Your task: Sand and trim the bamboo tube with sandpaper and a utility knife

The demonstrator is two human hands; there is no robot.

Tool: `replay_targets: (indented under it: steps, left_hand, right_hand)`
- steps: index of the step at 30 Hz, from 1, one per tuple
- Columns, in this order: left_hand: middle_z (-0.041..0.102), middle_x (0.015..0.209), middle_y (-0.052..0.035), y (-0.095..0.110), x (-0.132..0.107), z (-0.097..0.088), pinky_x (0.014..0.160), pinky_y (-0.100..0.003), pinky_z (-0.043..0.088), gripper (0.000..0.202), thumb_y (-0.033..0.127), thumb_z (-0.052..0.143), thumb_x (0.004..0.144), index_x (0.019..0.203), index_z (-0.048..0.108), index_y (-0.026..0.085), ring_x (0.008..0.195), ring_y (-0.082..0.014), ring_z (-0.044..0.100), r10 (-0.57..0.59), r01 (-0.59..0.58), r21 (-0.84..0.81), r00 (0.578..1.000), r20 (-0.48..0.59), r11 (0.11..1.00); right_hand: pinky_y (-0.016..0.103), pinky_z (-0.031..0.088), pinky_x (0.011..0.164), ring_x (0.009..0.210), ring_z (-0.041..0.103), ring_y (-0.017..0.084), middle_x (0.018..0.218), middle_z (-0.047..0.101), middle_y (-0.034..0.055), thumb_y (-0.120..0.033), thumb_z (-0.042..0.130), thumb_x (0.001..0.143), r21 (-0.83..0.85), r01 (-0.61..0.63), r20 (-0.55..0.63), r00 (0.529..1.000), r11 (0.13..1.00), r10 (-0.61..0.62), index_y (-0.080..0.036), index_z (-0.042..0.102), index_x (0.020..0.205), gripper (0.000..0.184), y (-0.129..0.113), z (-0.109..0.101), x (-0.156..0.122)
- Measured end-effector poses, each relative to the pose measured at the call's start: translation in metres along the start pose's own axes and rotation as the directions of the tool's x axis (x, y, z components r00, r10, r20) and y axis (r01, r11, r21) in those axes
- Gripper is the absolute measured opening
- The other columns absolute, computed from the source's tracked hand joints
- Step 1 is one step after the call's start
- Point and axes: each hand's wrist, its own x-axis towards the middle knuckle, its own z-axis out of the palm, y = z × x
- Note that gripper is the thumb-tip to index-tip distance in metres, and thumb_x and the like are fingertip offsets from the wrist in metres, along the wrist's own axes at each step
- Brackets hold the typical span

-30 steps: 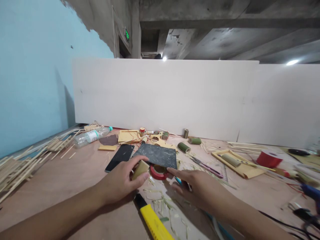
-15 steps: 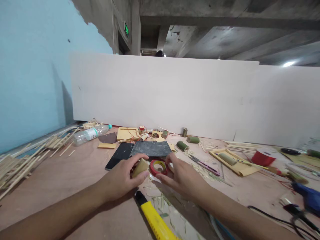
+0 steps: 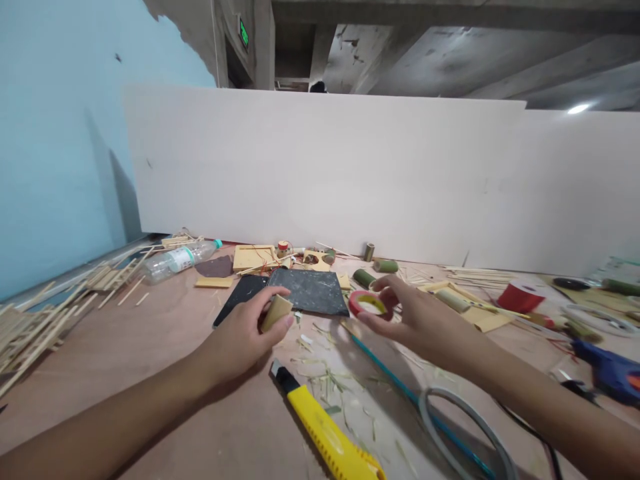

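Note:
My left hand (image 3: 245, 333) is closed around a short bamboo tube (image 3: 277, 312), its pale end showing between thumb and fingers. A roll of red tape (image 3: 356, 305) with a yellow inner ring is gripped by my right hand (image 3: 405, 313), thumb in front and fingers behind. Between the hands lies a dark, scuffed flat sheet (image 3: 310, 291), partly over a black phone (image 3: 241, 297). Nearer to me rests a yellow utility knife (image 3: 325, 427) with its blade end pointing away. A blue stick (image 3: 390, 373) runs beneath my right forearm.
Green bamboo pieces (image 3: 364, 278) lie behind. A plastic bottle (image 3: 180, 260) and bundled wooden sticks (image 3: 45, 327) are on the left. On the right are a red spool (image 3: 520, 295), a blue glue gun (image 3: 607, 370) and a grey ring (image 3: 465, 400). A white panel (image 3: 325, 173) closes off the back.
My right hand has moved right, carrying the red tape roll away from the dark sheet. The left hand keeps the bamboo tube in nearly the same place. The blue stick and grey ring show more.

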Motion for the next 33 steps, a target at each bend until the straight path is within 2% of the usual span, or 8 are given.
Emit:
replay_targets:
  steps: [3, 5, 9, 16, 19, 23, 29, 33]
  left_hand:
    - [0.061, 0.08, 0.0012, -0.005, 0.002, 0.003, 0.06, -0.027, 0.043, 0.04, 0.045, 0.059, 0.098, 0.135, 0.056, 0.029, 0.071, -0.0214, 0.063, -0.014, 0.013, -0.031, 0.999, -0.053, 0.999]
    - [0.064, 0.082, -0.0006, -0.01, 0.005, 0.004, 0.062, -0.028, 0.045, 0.041, 0.045, 0.058, 0.097, 0.135, 0.057, 0.027, 0.073, -0.0227, 0.065, -0.01, 0.006, -0.049, 0.997, -0.074, 0.999]
    - [0.067, 0.09, -0.0029, -0.017, 0.009, 0.003, 0.067, -0.031, 0.049, 0.042, 0.049, 0.058, 0.097, 0.134, 0.057, 0.027, 0.075, -0.0234, 0.066, -0.005, -0.001, -0.067, 0.996, -0.092, 0.998]
    - [0.067, 0.094, -0.0027, -0.02, 0.015, -0.005, 0.068, -0.032, 0.05, 0.041, 0.05, 0.057, 0.098, 0.134, 0.054, 0.029, 0.077, -0.0226, 0.065, 0.001, -0.009, -0.081, 0.995, -0.096, 0.997]
    - [0.068, 0.096, -0.0033, -0.02, 0.016, -0.006, 0.069, -0.031, 0.05, 0.041, 0.049, 0.057, 0.098, 0.134, 0.054, 0.029, 0.078, -0.022, 0.065, 0.004, -0.014, -0.094, 0.995, -0.102, 0.996]
    - [0.068, 0.098, -0.0031, -0.018, 0.015, -0.006, 0.07, -0.031, 0.05, 0.039, 0.048, 0.059, 0.098, 0.132, 0.055, 0.03, 0.078, -0.0213, 0.064, 0.013, -0.024, -0.106, 0.995, -0.102, 0.994]
    - [0.066, 0.09, -0.0016, -0.015, 0.018, -0.011, 0.064, -0.03, 0.05, 0.039, 0.046, 0.059, 0.097, 0.132, 0.055, 0.028, 0.072, -0.0201, 0.063, 0.008, -0.028, -0.147, 0.991, -0.136, 0.989]
    - [0.066, 0.093, -0.0019, -0.013, 0.018, -0.014, 0.062, -0.029, 0.052, 0.041, 0.048, 0.058, 0.097, 0.132, 0.053, 0.026, 0.071, -0.0191, 0.063, 0.005, -0.034, -0.194, 0.989, -0.147, 0.98]
  right_hand:
    - [0.033, 0.046, 0.065, 0.077, 0.068, 0.027, 0.087, 0.073, 0.0091, -0.053, 0.067, 0.083, -0.151, -0.032, -0.013, 0.999, 0.988, 0.03, -0.022, 0.063, 0.096, 0.034, 0.033, 0.009, 0.006]
    - [0.036, 0.048, 0.073, 0.088, 0.069, 0.029, 0.094, 0.073, 0.0117, -0.046, 0.067, 0.083, -0.162, 0.005, 0.024, 1.0, 0.987, -0.001, -0.022, 0.066, 0.087, 0.024, 0.04, 0.017, 0.008]
    - [0.036, 0.047, 0.094, 0.115, 0.064, 0.029, 0.123, 0.07, 0.0121, -0.05, 0.062, 0.09, -0.063, 0.126, 0.068, 0.99, 0.99, -0.122, -0.023, 0.074, 0.096, 0.03, 0.022, 0.032, 0.015]
    - [0.043, 0.044, 0.085, 0.103, 0.065, 0.037, 0.097, 0.075, 0.0119, -0.039, 0.074, 0.079, 0.072, 0.025, -0.026, 0.999, 0.997, -0.023, -0.022, 0.073, 0.078, 0.017, 0.003, 0.061, 0.037]
    - [0.039, 0.044, 0.083, 0.098, 0.065, 0.031, 0.094, 0.073, 0.0082, -0.045, 0.068, 0.083, 0.216, 0.027, -0.1, 0.995, 0.976, -0.006, -0.022, 0.067, 0.082, 0.023, 0.005, 0.056, 0.043]
    - [0.031, 0.044, 0.068, 0.075, 0.061, 0.021, 0.079, 0.067, 0.001, -0.054, 0.061, 0.087, 0.425, 0.038, -0.122, 0.992, 0.905, 0.016, -0.023, 0.056, 0.083, 0.031, 0.004, 0.041, 0.056]
    - [0.026, 0.034, 0.051, 0.055, 0.05, 0.013, 0.064, 0.058, -0.0023, -0.044, 0.07, 0.087, 0.604, -0.114, -0.058, 0.981, 0.789, 0.186, -0.021, 0.059, 0.078, 0.028, 0.002, 0.023, 0.089]
    - [0.029, 0.054, 0.063, 0.073, 0.064, 0.016, 0.091, 0.069, 0.0035, -0.039, 0.067, 0.097, 0.695, -0.205, 0.013, 0.962, 0.689, 0.273, -0.016, 0.067, 0.103, 0.024, 0.003, 0.01, 0.103]
